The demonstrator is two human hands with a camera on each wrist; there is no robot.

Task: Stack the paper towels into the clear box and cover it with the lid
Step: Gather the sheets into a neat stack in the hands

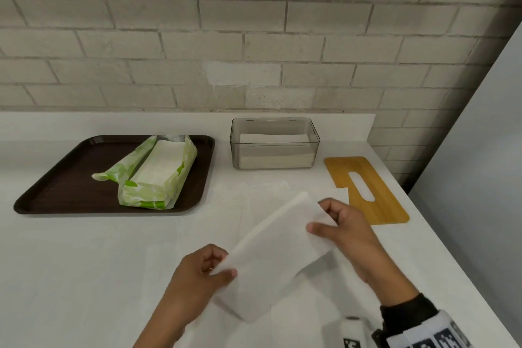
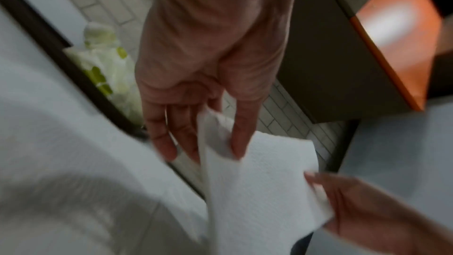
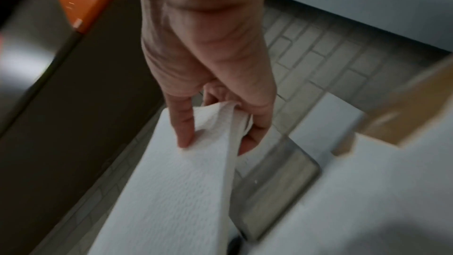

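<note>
A folded white paper towel (image 1: 275, 251) hangs above the counter between both hands. My left hand (image 1: 214, 268) pinches its near left corner, thumb on top. My right hand (image 1: 332, 224) pinches its far right end. In the left wrist view the paper towel (image 2: 259, 181) is held between thumb and fingers; in the right wrist view the paper towel (image 3: 176, 181) bunches under the fingers. The clear box (image 1: 274, 143) stands at the back with white towels stacked inside. The bamboo lid (image 1: 367, 189) with a slot lies flat to its right.
A dark brown tray (image 1: 70, 178) on the left carries an opened green-and-white towel pack (image 1: 158, 175). More loose white towels (image 1: 254, 195) lie flat on the white counter before the box. A brick wall runs behind; the counter's edge falls away at the right.
</note>
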